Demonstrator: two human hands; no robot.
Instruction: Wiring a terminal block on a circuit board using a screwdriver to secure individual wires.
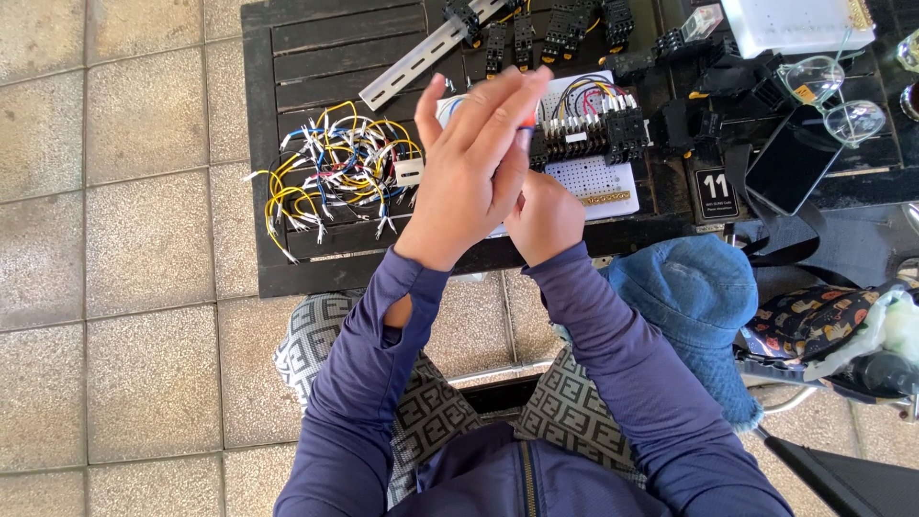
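Note:
My left hand (474,163) is raised over the table's near edge, fingers stretched out together and pointing up-right. It overlaps my right hand (546,218), which is curled into a fist just below it. A thin dark tool with a red band (526,129) sticks up from the fist beside the left fingertips; most of it is hidden. Behind the hands lies a white perforated board (593,177) carrying a row of black relay sockets (603,134) with coloured wires. A loose tangle of yellow, white and blue wires (335,168) lies left of the hands.
The black slatted table (287,57) also holds a metal mounting rail (421,57), black terminal blocks (555,29), a white box (795,24), glasses (833,96), a phone (790,168) and a small number card (715,191). A blue denim hat (699,297) and a patterned bag (814,321) sit right of my lap.

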